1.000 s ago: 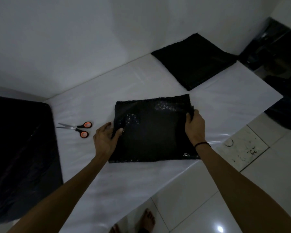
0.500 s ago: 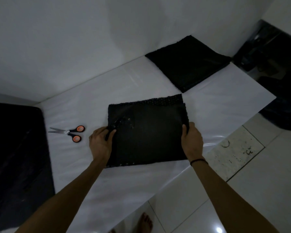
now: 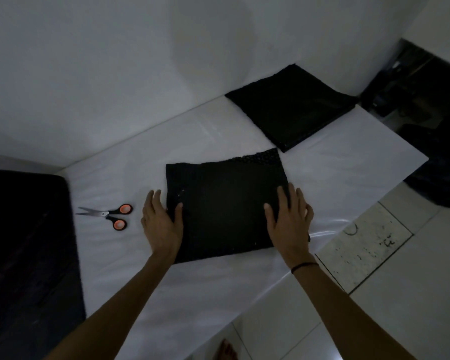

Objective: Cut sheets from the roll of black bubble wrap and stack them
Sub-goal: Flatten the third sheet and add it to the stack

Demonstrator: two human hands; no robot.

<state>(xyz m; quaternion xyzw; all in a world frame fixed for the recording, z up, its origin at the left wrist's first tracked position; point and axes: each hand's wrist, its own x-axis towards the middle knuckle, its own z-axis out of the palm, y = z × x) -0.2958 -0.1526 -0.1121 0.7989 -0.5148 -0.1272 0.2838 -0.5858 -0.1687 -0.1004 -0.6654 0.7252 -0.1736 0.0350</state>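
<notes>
Dim, bluish; floor glare; wide-angle edge distortion.

The sheet (image 3: 226, 209) lies in the middle of the worktop (image 3: 192, 294). The scissors (image 3: 109, 215) lie left of it, the stack (image 3: 291, 110) behind it, the roll (image 3: 24, 242) far left.

White table cover (image 3: 218, 294), pale wall (image 3: 115, 74), glossy tiled floor (image 3: 413, 294)

Your surroundings, dimly lit: plain white wall (image 3: 115, 61) ahead; table (image 3: 166, 294) under a glossy white cover; glossy white tiled floor (image 3: 400, 320) to your right; one scuffed tile (image 3: 361, 245), dark-marked; light glare (image 3: 334, 357) on a near tile.
</notes>
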